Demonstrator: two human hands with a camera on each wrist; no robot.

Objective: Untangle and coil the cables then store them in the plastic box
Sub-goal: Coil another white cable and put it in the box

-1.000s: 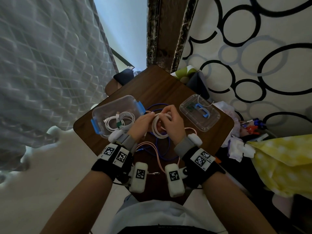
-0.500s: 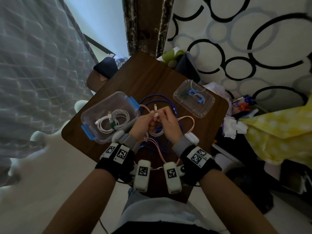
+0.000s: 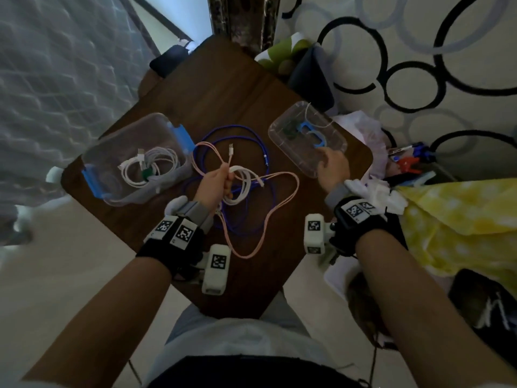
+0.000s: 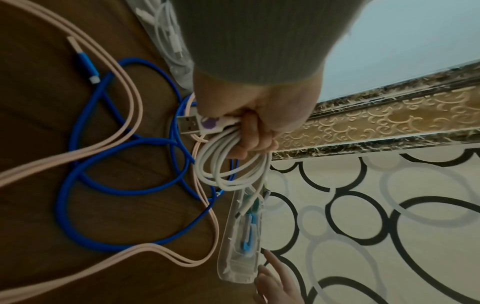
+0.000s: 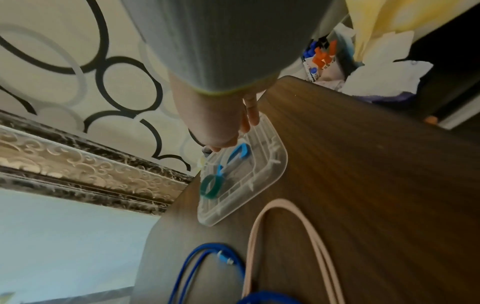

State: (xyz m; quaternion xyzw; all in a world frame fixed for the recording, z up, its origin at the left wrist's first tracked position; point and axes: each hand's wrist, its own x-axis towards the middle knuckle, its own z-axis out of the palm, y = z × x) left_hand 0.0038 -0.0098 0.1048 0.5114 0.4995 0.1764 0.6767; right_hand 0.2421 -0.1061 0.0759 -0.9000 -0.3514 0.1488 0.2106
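While L hand [image 4: 249,115] grips white cable [image 4: 228,164] | wrist-only: USB plug [image 4: 187,124]

Left hand [image 3: 215,182] fisted, fingers [image 4: 249,142] curled tight (knuckles up); right hand [image 3: 333,169] reached forward, fingers extended.

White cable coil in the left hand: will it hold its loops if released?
Probably not: the white cable coil shows no tie, only the left hand grips it. Its loops hang limp, so likely floppy and light. Its smooth jacket may slide.
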